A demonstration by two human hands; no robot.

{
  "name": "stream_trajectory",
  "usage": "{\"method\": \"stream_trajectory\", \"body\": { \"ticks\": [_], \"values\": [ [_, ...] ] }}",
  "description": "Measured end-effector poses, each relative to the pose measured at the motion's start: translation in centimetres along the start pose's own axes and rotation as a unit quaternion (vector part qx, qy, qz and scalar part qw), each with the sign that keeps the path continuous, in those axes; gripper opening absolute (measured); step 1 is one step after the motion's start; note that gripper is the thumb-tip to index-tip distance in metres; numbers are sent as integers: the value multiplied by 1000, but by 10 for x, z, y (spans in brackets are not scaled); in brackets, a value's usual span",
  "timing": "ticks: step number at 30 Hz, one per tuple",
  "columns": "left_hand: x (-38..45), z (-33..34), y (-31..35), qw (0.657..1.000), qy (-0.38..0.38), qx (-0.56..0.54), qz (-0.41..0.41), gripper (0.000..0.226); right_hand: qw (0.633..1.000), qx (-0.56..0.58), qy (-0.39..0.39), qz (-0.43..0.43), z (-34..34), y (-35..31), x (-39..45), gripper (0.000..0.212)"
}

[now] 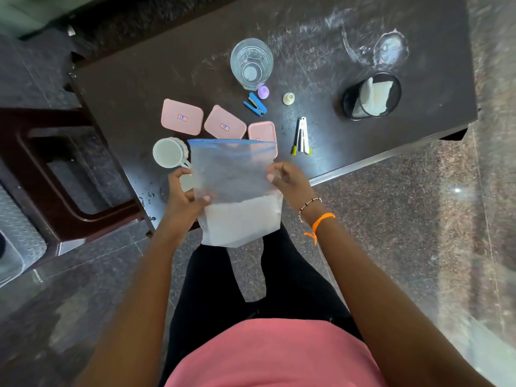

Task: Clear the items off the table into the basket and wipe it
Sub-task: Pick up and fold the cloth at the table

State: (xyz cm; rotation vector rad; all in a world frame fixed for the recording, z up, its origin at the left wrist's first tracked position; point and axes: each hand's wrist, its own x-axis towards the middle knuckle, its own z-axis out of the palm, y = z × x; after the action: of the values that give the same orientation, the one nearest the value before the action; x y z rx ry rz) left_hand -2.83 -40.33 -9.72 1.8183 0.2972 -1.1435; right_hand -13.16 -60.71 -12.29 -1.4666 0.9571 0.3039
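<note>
Just in front of the person, over the near edge of the worktop (391, 152), a clear zip bag (234, 191) with a blue seal strip is held up between both hands. The left hand (181, 196) pinches its left side, the thumb lying across the front film; the right hand (287, 180) holds the right side, with its fingers (272, 177) curled onto the plastic.

The bag looks soft and thin, with something white in its lower part, so I judge that the weight sits low and the top will flop. The film is probably slippery; holding it near the seal or supporting it under the white mass seems safest.

On the worktop remain three pink lidded boxes (181, 116), stiff and light, easy to take by the edges. The drinking glass (251, 62) is fragile and should be gripped around its wall. The white cup (169, 152) has a handle. The blue stapler (255, 104) and the pens (301, 135) are small and hard. A black mesh holder (371, 96) stands further right with white paper or cloth inside. No basket is visible.
</note>
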Motion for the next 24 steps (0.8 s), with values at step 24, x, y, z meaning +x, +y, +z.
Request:
{"method": "stream_trajectory", "body": {
  "ticks": [24],
  "values": [
    [39, 37, 8, 935, 60, 349, 9, 43, 979, -70, 79, 172, 6, 62, 29, 32]
  ]
}}
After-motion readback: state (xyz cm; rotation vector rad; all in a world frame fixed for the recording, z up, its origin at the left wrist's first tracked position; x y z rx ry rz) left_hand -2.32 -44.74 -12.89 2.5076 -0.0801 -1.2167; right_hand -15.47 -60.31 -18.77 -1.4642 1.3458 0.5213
